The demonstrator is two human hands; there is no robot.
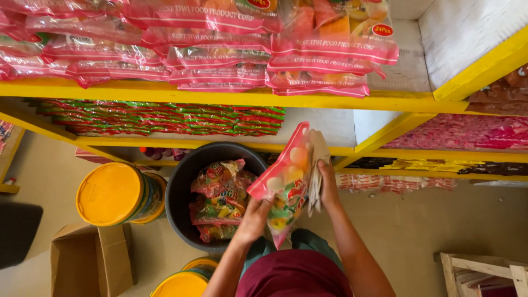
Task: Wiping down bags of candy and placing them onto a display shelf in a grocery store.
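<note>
My left hand (254,219) grips the lower edge of a pink-edged clear bag of coloured jelly cups (285,181), held upright in front of me. Pressed against that bag's right side is a beige cloth (315,170), and my right hand (328,184) holds it there. Just left of the bag stands a dark grey bucket (181,187) on the floor, holding several more of the same snack bags (220,198). Above, the top yellow shelf (220,93) carries stacks of similar pink bags (220,44), with a bare stretch at its right end.
Yellow-lidded tubs (113,193) stand left of the bucket, another tub (181,283) near my knees. An open cardboard box (91,258) lies at lower left. The lower shelf holds red and green packets (165,116). A wooden crate (484,272) sits at lower right.
</note>
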